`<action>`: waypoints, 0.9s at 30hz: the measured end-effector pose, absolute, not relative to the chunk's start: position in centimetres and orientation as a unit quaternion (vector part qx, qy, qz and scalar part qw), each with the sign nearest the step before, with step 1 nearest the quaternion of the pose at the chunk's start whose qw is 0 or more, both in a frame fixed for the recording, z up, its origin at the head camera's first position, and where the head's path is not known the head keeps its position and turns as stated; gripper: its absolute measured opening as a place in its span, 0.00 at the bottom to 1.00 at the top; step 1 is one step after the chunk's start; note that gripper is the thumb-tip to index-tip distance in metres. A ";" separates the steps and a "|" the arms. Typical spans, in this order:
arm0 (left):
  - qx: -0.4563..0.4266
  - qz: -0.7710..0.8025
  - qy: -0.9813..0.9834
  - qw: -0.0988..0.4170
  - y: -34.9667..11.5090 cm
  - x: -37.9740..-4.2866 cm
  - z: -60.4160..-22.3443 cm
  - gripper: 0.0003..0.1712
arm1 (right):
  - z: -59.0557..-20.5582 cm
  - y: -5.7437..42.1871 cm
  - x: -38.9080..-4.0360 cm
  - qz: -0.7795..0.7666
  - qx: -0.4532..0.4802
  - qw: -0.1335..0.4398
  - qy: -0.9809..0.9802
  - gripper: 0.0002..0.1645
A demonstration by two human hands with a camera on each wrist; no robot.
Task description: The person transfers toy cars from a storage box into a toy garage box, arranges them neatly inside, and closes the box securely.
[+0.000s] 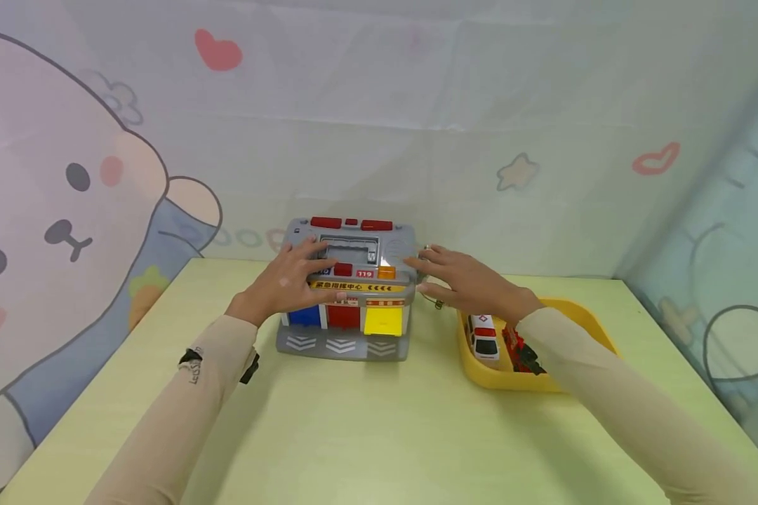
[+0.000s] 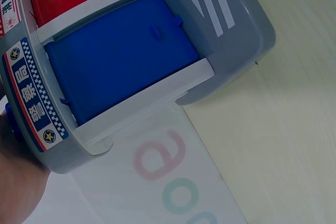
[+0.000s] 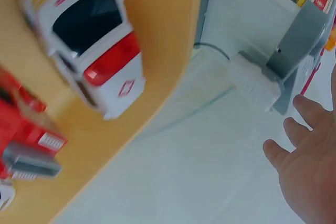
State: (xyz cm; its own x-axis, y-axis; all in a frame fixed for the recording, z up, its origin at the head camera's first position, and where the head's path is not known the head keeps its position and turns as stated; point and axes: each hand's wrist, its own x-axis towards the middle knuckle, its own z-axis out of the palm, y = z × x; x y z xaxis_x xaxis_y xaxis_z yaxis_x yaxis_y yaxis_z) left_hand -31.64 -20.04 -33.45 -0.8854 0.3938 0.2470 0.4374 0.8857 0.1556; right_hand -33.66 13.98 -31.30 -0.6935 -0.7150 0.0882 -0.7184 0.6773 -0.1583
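Toy garage point(image 1: 356, 319): it stands upright on the desk point(image 1: 354, 435), beyond the person's forearms and left of the yellow tray point(image 1: 505, 381).
Left hand point(image 1: 290, 280): fingers extended and spread over the left part of the roof, wrapped round nothing; how firmly they press cannot be told.
Right hand point(image 1: 470, 280): fingers loosely spread beside the garage's right side, holding nothing; contact is unclear.
Steadying the garage: the step looks like positioning it; even, light pressure from both sides should keep it from skewing, and fingers are best kept off the red button point(image 1: 343, 269) and orange button point(image 1: 387, 273).
Tray clearance: the right forearm passes over the tray, so a raised wrist would probably spare the ambulance point(image 1: 485, 344).
Yellow sign point(image 1: 354, 287): "紧急指挥中心", followed by arrows.
Pink label point(image 1: 366, 274): "119".
Blue door's sign point(image 2: 34, 95): apparently "警察局", between star badges.
Ambulance roof: a red emblem; its other lettering is too blurred.
Left sleeve point(image 1: 217, 358): lettering beginning "Let's"; the rest is illegible.
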 end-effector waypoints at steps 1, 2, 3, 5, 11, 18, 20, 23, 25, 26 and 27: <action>-0.214 -0.104 -0.966 0.105 -20.1 -31.6 -33.5 0.44 | -31.3 14.3 -33.6 0.087 0.387 0.009 -0.918 0.37; -0.213 -0.103 -0.966 0.104 -20.0 -31.6 -33.6 0.44 | -31.3 14.6 -33.5 0.085 0.383 0.008 -0.920 0.37; -0.212 -0.102 -0.967 0.102 -20.0 -31.6 -33.6 0.44 | -31.3 14.9 -33.4 0.083 0.379 0.007 -0.921 0.37; -0.211 -0.101 -0.967 0.101 -19.9 -31.5 -33.7 0.44 | -31.5 15.6 -33.3 0.075 0.374 0.007 -0.924 0.37; -0.208 -0.105 -0.967 0.103 -19.8 -31.4 -33.8 0.44 | -32.1 17.5 -32.8 0.077 0.367 0.000 -0.927 0.37; -0.206 -0.107 -0.967 0.105 -19.8 -31.3 -33.5 0.45 | -32.0 19.1 -32.5 0.092 0.381 0.010 -0.920 0.36; -0.207 -0.107 -0.967 0.106 -19.9 -31.3 -33.5 0.44 | -32.0 19.3 -32.5 0.089 0.385 0.010 -0.919 0.35; -0.206 -0.107 -0.967 0.105 -20.0 -31.2 -33.5 0.45 | -32.2 19.5 -32.3 0.084 0.388 0.008 -0.918 0.34; -0.205 -0.107 -0.967 0.103 -20.0 -31.2 -33.4 0.45 | -32.3 19.7 -32.1 0.083 0.393 0.009 -0.916 0.34; -0.204 -0.107 -0.968 0.102 -20.0 -31.2 -33.4 0.45 | -32.4 19.8 -32.0 0.086 0.397 0.010 -0.914 0.34; -0.204 -0.107 -0.968 0.100 -20.0 -31.2 -33.4 0.45 | -32.5 19.9 -31.9 0.089 0.397 0.009 -0.913 0.34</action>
State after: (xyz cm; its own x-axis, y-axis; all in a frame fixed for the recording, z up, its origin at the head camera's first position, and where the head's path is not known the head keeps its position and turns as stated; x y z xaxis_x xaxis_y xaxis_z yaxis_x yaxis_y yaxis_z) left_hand -31.17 -19.97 -33.41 -0.8969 0.3726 0.2383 0.4157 0.8941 0.1668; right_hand -31.88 19.87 -32.50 -0.6841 -0.7243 0.0863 -0.7274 0.6685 -0.1552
